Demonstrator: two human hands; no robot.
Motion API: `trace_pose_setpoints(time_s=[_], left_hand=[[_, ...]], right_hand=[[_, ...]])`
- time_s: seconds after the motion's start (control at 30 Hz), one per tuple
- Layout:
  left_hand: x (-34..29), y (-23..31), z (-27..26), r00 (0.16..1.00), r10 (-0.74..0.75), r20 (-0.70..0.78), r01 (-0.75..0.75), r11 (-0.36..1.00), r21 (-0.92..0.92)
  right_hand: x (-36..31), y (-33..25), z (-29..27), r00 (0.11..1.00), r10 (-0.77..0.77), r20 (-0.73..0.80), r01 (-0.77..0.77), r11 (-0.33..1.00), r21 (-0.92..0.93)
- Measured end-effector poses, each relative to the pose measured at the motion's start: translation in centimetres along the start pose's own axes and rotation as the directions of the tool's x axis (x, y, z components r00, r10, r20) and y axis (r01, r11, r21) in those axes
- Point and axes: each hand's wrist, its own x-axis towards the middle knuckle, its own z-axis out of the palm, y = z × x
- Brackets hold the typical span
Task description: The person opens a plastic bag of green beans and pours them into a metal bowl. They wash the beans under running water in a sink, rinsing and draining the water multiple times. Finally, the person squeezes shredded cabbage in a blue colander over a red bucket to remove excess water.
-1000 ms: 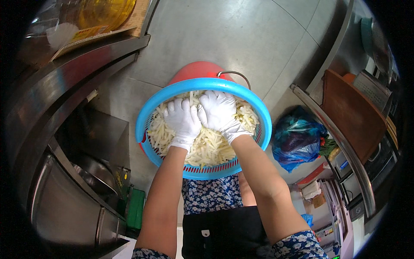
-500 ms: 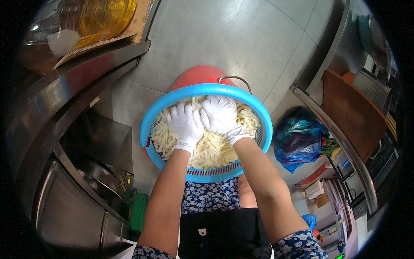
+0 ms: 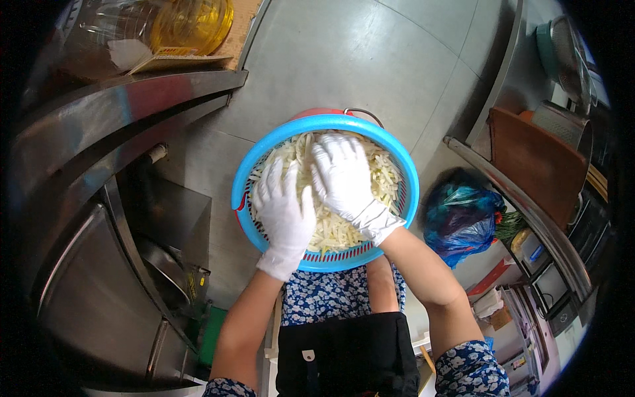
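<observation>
A blue plastic basket (image 3: 322, 122) with slotted sides is full of pale, whitish-yellow vegetable strips (image 3: 334, 233). It sits over a red bucket (image 3: 311, 113), whose metal handle shows behind the far rim. My left hand (image 3: 284, 212), in a white glove, is over the left part of the strips, open with its fingers spread. My right hand (image 3: 345, 173), gloved the same way, lies across the middle of the strips with its fingers stretched out and flat. Neither hand has strips visibly gripped. Whether the palms touch the strips is hidden.
Metal shelving with bottles of yellow oil (image 3: 195, 26) stands at the left. A blue plastic bag (image 3: 458, 215) lies right of the basket, beside a rack with a brown board (image 3: 536, 162) and strainers. Grey floor tiles (image 3: 344, 59) stretch beyond the bucket.
My fingers have gone from curled and pressed into the strips to stretched out. The left hand has come nearer to me, and the basket now hides more of the bucket.
</observation>
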Motion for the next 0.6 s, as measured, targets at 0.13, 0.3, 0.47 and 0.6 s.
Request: trace_pose_setpoints(time_s=[0.13,0.3,0.47,0.6], left_hand=[[-1.2,-1.9,0.5,0.957,-0.265,0.12,0.29,0.896,-0.337],[-0.5,-3.2,3.2,0.96,-0.261,0.103,0.28,0.912,-0.299],[1.6,-4.8,3.3,0.96,-0.233,0.153,0.279,0.812,-0.513],[3.2,-5.5,2.9,0.879,-0.267,0.395,0.468,0.635,-0.614]], right_hand=[[2.7,-0.3,1.7,0.975,-0.151,0.163,0.13,0.983,0.133],[4.1,-0.2,3.2,0.953,-0.099,0.285,0.05,0.984,0.173],[6.6,-0.6,4.0,0.863,-0.011,0.506,-0.068,0.988,0.138],[7.5,-0.5,4.0,0.801,0.052,0.597,-0.101,0.994,0.048]])
